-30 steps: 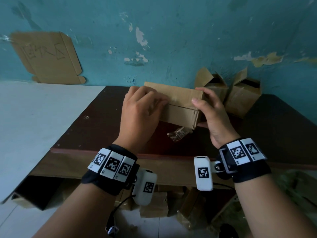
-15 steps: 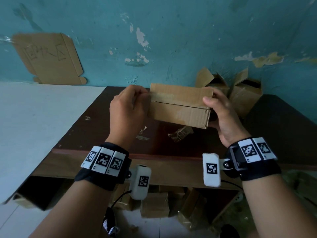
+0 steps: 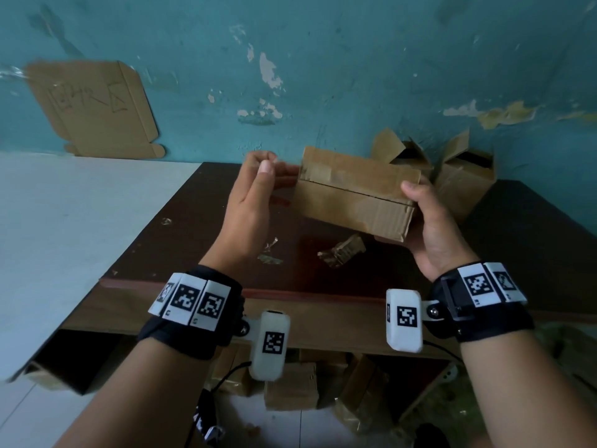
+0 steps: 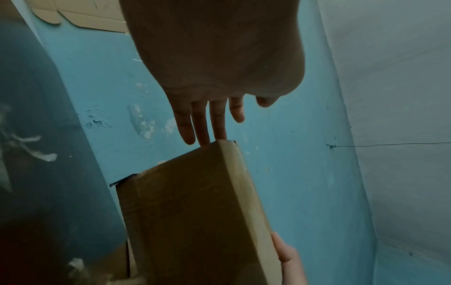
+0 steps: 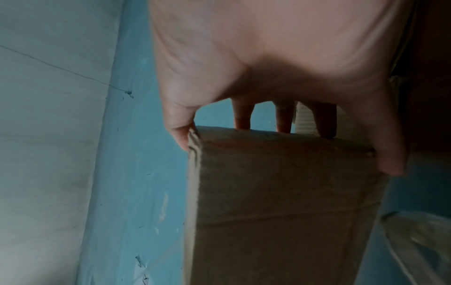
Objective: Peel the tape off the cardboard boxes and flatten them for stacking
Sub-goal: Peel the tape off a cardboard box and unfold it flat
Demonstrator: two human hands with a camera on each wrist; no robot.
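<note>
peeling teal paint covered the wall (image 3: 355,59) behind a dark brown table (image 3: 200,227), and you held the closed cardboard box (image 3: 352,197) in the air above it, tilted down toward your right. your right hand (image 3: 433,234) alone carried it, thumb on the top flap at the right end and fingers (image 5: 283,119) wrapped round the far side. your left hand (image 3: 255,195) sat just beside the left end, relaxed and gripping nothing, with fingertips (image 4: 205,135) at the box's corner; whether they touched it, i could not tell.

a pale strip of tape (image 3: 318,171) appeared to remain near the left end of the top flap, beside the seam. i judged the risks this way: with one hand at one end, a pull on that tape could swing the box out of your grasp and drop it onto the crumpled tape scraps (image 3: 342,252) below. a quick pull might also tear the paper face or snap the strip short. two opened boxes (image 3: 458,185) stood close behind against the wall, so a wide swing could knock them over.
</note>
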